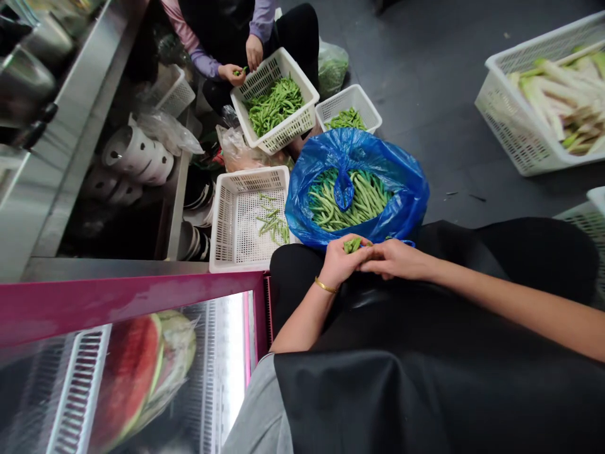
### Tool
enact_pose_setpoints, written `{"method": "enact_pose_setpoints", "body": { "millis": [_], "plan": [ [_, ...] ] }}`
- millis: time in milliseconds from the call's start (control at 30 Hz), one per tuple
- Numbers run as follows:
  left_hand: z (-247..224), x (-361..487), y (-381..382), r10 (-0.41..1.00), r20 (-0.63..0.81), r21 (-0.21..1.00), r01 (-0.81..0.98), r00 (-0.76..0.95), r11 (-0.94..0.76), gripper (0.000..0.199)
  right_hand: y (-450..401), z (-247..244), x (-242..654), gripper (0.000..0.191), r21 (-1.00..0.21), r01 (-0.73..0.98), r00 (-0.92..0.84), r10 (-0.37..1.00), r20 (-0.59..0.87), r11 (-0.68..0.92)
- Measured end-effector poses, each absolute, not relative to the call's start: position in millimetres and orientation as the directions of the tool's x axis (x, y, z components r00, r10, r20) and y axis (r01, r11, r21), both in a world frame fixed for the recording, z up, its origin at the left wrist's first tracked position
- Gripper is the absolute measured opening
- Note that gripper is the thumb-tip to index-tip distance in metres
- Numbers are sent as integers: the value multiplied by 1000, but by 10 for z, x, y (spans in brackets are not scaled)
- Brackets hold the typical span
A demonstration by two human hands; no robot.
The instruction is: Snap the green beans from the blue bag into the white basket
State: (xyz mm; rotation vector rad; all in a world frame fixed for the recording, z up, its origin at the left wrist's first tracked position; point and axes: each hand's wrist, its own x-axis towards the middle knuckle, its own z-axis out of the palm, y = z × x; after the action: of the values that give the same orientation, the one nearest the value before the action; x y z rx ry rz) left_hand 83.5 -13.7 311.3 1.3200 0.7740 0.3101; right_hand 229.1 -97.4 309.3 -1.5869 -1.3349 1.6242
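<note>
Just in front of my lap, my left hand [341, 261], with a gold bracelet at the wrist, is closed around a few short green bean pieces [352, 244]. My right hand [399, 259] meets it from the right, fingers pinched together against the left fingertips; what lies between them is hidden. Right beyond both hands sits a blue plastic bag [406, 183], its mouth open over many long green beans [363, 195]. Left of the bag, a white slotted basket [231, 214] has a small scatter of green beans [273, 224] at its right side.
Across from me, a person's hands [243, 63] work over a white basket [283, 135] of green beans. A smaller basket [371, 113] with beans stands beside it. At right is a crate [513, 120] of pale stalks. A pink-framed glass case [142, 299] borders my left.
</note>
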Motion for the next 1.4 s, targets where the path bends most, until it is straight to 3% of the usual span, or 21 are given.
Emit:
{"method": "enact_pose_setpoints", "body": {
  "millis": [100, 167, 267, 333, 500, 600, 667, 700, 767, 833, 900, 967, 1133, 1267, 1400],
  "plan": [
    [3090, 803, -137, 579, -354, 935, 292, 734, 200, 31, -1001, 3098, 2360, 31, -750, 643, -85, 959, -269, -153],
    [3094, 770, -128, 539, -355, 931, 341, 764, 130, 32, -1038, 3127, 2460, 26, -638, 770, -125, 980, -153, -1],
    [3106, 731, -117, 428, -290, 934, 351, 856, -69, 28, -1077, 3201, 2581, 25, -701, 690, -395, 905, -159, 178],
    [3109, 717, -120, 354, -260, 923, 339, 899, -184, 23, -1076, 3246, 2610, 27, -776, 603, -521, 828, -207, 185],
    [3172, 685, -153, 402, -194, 900, 325, 895, -290, 15, -1053, 3180, 2465, 34, -841, 537, -410, 889, -202, 57],
    [3298, 609, -184, 372, -173, 964, 234, 912, -126, 16, -1110, 3030, 2304, 40, -957, 176, -346, 896, -277, -228],
    [3367, 524, -204, 315, -180, 984, 168, 932, 64, 20, -1150, 2973, 2266, 47, -897, -116, -314, 873, -374, -426],
    [3378, 479, -207, 309, -195, 974, 146, 931, 175, 23, -1150, 2980, 2285, 50, -849, -178, -346, 839, -419, -497],
    [3334, 399, -186, 356, -233, 907, 71, 905, 414, 31, -1075, 3069, 2385, 54, -823, -48, -455, 746, -487, -566],
    [3217, 360, -137, 452, -264, 778, -89, 852, 622, 36, -876, 3212, 2489, 53, -847, 300, -454, 715, -531, -438],
    [3078, 370, -91, 514, -283, 650, -232, 810, 723, 39, -572, 3305, 2495, 47, -769, 609, -249, 875, -415, -191],
    [2972, 408, -83, 517, -308, 590, -266, 798, 762, 37, -228, 3281, 2378, 40, -665, 737, -67, 967, -247, -119],
    [2927, 455, -208, 453, -425, 544, -180, 784, 820, 29, 275, 3101, 2093, 14, -749, 652, -7, 988, -157, -115],
    [2986, 535, -234, 449, -478, 581, -112, 755, 806, 32, -20, 3438, 2360, 23, -846, 519, 169, 985, -40, -123],
    [3062, 854, -142, 481, -450, 561, -181, 752, 808, 42, -657, 3720, 2584, 25, -973, 212, 314, 949, -17, -88]
  ]
}}
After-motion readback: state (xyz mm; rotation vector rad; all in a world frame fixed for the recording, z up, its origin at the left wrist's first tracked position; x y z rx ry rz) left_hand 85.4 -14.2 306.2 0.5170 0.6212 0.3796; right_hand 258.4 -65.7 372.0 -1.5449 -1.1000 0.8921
